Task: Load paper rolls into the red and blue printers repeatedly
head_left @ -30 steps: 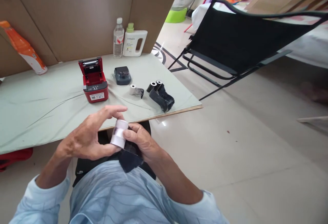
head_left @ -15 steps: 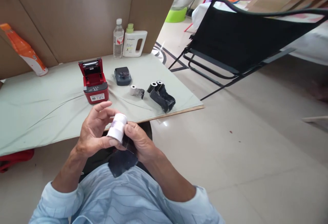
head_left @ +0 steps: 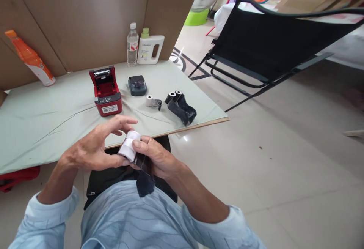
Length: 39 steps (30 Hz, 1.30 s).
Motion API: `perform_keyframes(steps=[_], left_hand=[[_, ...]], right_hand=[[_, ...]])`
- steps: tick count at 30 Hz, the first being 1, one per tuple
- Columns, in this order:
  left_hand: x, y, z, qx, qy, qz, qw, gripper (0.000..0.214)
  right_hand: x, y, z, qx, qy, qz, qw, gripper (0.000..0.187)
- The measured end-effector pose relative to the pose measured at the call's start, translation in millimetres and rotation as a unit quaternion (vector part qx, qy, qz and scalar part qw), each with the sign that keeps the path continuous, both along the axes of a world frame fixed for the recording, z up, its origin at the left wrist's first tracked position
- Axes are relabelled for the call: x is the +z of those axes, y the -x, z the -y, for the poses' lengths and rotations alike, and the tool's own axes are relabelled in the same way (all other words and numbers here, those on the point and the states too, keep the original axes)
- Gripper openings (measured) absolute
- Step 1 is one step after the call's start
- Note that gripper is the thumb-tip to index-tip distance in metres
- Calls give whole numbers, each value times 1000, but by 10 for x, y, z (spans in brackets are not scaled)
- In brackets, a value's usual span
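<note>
Between my hands, above my lap, is a white paper roll [head_left: 128,148] with a paler band round it. A dark, shiny strip [head_left: 145,184] hangs below. My right hand [head_left: 155,156] grips the roll's right side, thumb across its front, with the strip by its fingers. My left hand [head_left: 98,144] curves loosely about the other side; its thumb meets the lower edge and its fingertips reach the upper end. Beyond the hands, a red label printer [head_left: 109,103] stands on the table with its lid raised. Right of it lies a small dark device [head_left: 137,85].
A small white roll [head_left: 149,101] and two dark rolls [head_left: 182,108] with trailing strips lie toward the table's right edge. A water bottle [head_left: 132,46], a white jug [head_left: 150,49] and an orange bottle [head_left: 31,59] line the cardboard wall [head_left: 102,17]. A black folding chair [head_left: 273,44] stands to the right.
My left hand has shifted left and opened wider round the roll. My right thumb has moved further over the roll's front. The dark strip hangs narrower and further right.
</note>
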<state>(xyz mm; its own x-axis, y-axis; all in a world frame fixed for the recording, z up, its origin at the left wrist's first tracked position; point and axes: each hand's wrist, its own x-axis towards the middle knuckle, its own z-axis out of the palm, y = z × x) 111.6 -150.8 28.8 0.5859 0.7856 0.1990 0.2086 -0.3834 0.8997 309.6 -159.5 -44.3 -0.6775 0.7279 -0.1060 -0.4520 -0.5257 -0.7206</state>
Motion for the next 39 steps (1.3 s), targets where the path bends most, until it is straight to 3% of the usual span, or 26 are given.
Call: perform_keyframes(steps=[2,4,10,16,19,21,23,26,29,31,34,39], left_hand=[[86,-3,-23,-17,-29,-37,999,67],[73,-25,-33,-16,-44,-27,999,69],[-308,-92,-20,22,16,135,991,80],[-585,-299,98,60,101,293,949,78],[-719,-365,139,83,117,333,932,71],[-768,-325,121,79,114,320,937,69],[-730,-217,77,58,87,260,960,73],[-486,-25,22,28,-6,88,996,81],[-178,75,23,15,-95,-67,993,76],[-59,80,36,4,-120,-107,987,72],[-87,58,41,5,-120,-76,990,77],[-391,47,61,44,-68,44,996,81]], right_hand=[[3,-9,-3,7,-2,3,1000,52],[5,1,0,-4,1,-5,1000,53],[-9,133,34,-62,18,-50,997,54],[-28,247,53,-97,30,-85,991,55],[-59,244,38,-99,26,-79,992,56],[-88,212,19,-91,24,-59,994,57],[-113,159,-4,-69,26,-29,997,59],[-121,72,-35,-23,21,21,999,60],[-86,11,-56,10,-3,43,999,60],[-57,-1,-62,17,-12,37,999,57],[-37,21,-55,4,-5,17,1000,55],[-66,89,-7,-26,4,0,1000,57]])
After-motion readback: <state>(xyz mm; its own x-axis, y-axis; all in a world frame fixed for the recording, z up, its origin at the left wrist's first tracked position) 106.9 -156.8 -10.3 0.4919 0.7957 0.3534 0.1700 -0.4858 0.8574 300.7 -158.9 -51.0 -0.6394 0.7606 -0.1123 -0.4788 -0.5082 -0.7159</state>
